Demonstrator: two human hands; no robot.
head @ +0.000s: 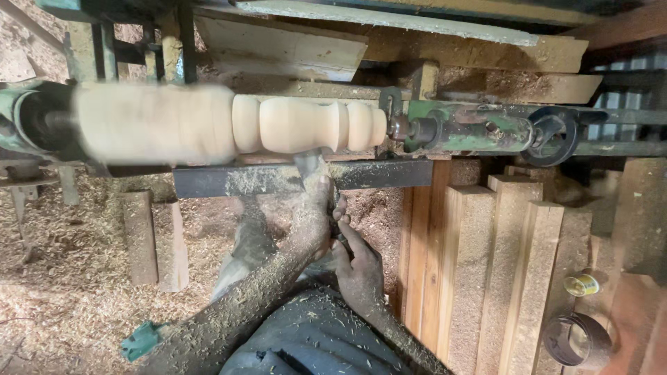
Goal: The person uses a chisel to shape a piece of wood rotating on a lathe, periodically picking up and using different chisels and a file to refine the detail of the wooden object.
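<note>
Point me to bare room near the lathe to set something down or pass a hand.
Free: flat tops of the stacked planks right of the hands, and the shavings-covered floor left of the wooden post. Crowded: the tool rest under the spinning workpiece, where left hand and right hand grip the chisel.

Noted one labelled item only: small round tin [581, 284] at lower right, lying on its side just beside the stacked timber posts [500, 264], wrapped in a yellow label with pale band, lettering too small to make out. Seen just below it, a dark ring-shaped roll [577, 340], plain, bearing no visible label. Found no signs or screens elsewhere in view.
</note>
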